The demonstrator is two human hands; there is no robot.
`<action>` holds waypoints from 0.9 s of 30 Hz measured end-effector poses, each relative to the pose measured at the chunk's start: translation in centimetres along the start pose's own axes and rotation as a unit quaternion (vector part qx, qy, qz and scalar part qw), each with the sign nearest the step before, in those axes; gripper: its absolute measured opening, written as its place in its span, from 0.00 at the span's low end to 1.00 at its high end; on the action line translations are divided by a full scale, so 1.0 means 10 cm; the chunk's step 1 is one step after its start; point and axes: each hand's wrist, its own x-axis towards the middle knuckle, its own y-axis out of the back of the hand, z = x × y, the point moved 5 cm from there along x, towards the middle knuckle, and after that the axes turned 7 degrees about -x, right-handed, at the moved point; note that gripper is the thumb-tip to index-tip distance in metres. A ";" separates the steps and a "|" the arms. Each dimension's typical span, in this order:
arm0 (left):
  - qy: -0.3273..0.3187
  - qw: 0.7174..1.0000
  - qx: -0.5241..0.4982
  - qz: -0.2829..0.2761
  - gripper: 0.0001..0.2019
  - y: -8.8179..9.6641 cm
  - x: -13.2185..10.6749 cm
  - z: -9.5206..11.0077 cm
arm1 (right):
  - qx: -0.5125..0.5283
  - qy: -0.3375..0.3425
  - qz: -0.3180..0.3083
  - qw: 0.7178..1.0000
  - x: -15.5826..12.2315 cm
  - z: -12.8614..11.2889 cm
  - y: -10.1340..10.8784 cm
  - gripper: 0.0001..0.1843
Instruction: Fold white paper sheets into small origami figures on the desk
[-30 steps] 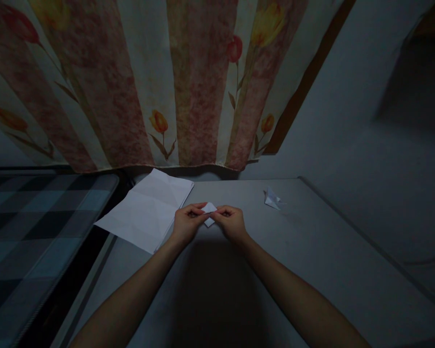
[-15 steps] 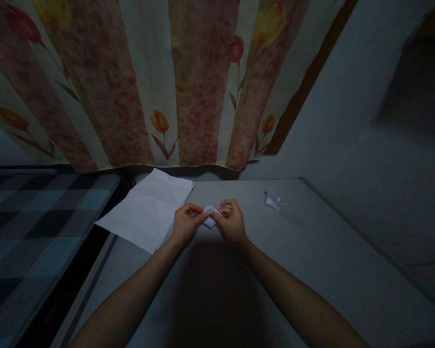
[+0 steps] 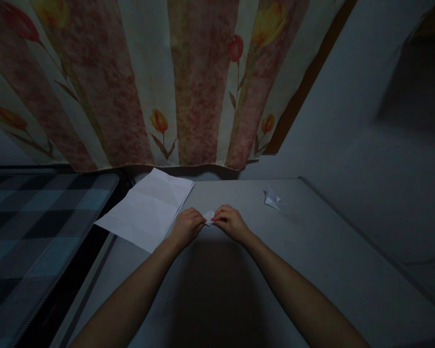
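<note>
Between my two hands is a small piece of folded white paper (image 3: 209, 218), held just above or on the pale table; which of the two I cannot tell. My left hand (image 3: 187, 226) pinches its left corner, fingers closed together. On the opposite corner, the thumb and fingers of my right hand (image 3: 232, 222) are closed in a pinch. Parts of the paper's edges are hidden under the fingertips. A folded white paper figure (image 3: 273, 198) with pointed ends, like an origami crane, stands on the table to the right, apart from my hands.
Large creased white paper sheets (image 3: 145, 208) lie at the table's left, close to my left hand. Left of the table (image 3: 304, 251) is a checked mattress (image 3: 39, 232), with a dark gap between. A tulip-patterned curtain (image 3: 199, 96) hangs behind, and a wall rises at the right.
My fingers have shifted their grip to the side corners, with the right fingers now bent together. The folded paper looks flatter and shows less height.
</note>
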 end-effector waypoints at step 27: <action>0.278 0.931 -0.204 -0.121 0.20 -0.30 0.34 -0.49 | -0.154 -0.294 -0.102 0.938 0.06 0.12 -0.04 0.16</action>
